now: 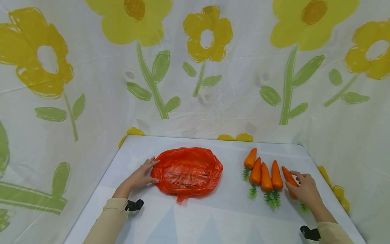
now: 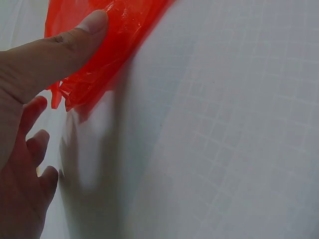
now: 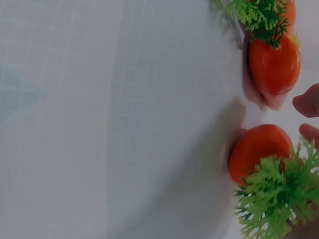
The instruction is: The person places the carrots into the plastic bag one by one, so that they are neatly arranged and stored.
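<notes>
The left hand (image 1: 137, 178), fingers spread, touches the left edge of the bag (image 1: 186, 176), which stretches longest left to right: thin, crinkled red plastic with dark print. Right of the bag, four carrots (image 1: 265, 181) point their tips away. Farthest right of it, a fifth carrot (image 1: 290, 179), glossy orange with green leaves (image 1: 304, 207), points away, tip leaning bagward. The right hand (image 1: 307, 191) straddles it; whether it grips, I cannot tell.

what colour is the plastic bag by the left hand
The plastic bag is red, with some dark print; the head view shows it best.
</notes>
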`<state>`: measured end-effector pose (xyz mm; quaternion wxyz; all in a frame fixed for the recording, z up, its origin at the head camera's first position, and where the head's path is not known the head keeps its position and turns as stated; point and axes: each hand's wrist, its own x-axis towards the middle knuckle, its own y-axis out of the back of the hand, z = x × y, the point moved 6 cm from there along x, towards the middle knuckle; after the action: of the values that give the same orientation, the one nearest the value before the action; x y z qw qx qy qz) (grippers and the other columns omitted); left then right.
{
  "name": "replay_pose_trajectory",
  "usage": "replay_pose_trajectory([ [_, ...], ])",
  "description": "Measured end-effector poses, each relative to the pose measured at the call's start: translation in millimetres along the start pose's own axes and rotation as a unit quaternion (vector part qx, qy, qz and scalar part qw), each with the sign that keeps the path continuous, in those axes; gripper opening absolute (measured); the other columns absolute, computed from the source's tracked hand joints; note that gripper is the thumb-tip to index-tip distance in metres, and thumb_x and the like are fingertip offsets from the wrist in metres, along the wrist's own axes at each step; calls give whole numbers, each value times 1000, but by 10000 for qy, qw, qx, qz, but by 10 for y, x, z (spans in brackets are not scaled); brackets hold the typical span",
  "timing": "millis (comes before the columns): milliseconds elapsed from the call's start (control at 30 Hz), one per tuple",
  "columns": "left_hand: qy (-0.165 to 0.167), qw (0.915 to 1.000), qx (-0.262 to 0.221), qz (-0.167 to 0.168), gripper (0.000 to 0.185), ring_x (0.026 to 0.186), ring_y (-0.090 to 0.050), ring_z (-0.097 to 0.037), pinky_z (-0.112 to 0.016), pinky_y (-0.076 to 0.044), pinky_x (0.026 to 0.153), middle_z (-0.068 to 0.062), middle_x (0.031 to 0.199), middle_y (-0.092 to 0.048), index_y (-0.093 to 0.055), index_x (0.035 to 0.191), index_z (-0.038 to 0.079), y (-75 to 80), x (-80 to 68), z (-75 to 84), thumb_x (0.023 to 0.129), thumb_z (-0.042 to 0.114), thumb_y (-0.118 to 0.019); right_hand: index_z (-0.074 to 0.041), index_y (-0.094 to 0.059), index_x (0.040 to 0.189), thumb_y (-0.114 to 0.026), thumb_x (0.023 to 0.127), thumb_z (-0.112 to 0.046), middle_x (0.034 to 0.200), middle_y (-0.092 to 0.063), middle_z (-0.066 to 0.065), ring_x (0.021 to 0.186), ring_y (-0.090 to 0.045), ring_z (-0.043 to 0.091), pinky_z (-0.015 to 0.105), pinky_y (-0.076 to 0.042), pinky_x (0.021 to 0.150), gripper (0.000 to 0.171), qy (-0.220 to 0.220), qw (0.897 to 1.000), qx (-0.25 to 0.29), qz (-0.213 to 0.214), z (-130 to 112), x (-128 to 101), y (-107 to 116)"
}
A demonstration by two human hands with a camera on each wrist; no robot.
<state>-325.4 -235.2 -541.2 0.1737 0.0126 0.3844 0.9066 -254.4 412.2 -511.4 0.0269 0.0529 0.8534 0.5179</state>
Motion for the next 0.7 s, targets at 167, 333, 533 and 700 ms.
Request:
replay_pose_trajectory([
  [167, 123, 9998, 120, -66, 88, 154, -1, -45, -73, -12, 115, -14, 169, -17, -42, 157, 16, -28, 29, -42, 82, 34, -85, 4, -47, 139, -65, 98, -31, 123, -37, 41, 106, -45, 52, 62, -52, 82, 57, -153, 9995, 115, -259, 82, 9, 4],
  [333, 107, 9997, 182, -85, 90, 154, -3, -45, -71, -6, 117, -15, 168, -19, -41, 157, 16, -44, 33, -58, 81, 34, -86, 4, -46, 141, -64, 98, -37, 128, -36, 42, 111, -47, 55, 65, -50, 89, 62, -336, 9970, 306, -631, 167, 36, -40],
  [533, 77, 9997, 211, -68, 92, 154, -4, -44, -69, -4, 119, -14, 168, -21, -40, 157, 13, -54, 32, -49, 81, 35, -86, 4, -44, 144, -63, 98, -41, 131, -38, 41, 113, -48, 57, 66, -51, 90, 67, -352, 9954, 388, -804, 207, 38, -49],
  [700, 139, 9996, 238, -53, 94, 154, -6, -45, -70, -8, 118, -14, 168, -21, -39, 158, 16, -64, 27, -58, 80, 37, -87, 4, -43, 145, -63, 98, -38, 132, -39, 40, 112, -48, 55, 64, -52, 89, 67, -343, 9945, 440, -889, 204, 34, -45],
])
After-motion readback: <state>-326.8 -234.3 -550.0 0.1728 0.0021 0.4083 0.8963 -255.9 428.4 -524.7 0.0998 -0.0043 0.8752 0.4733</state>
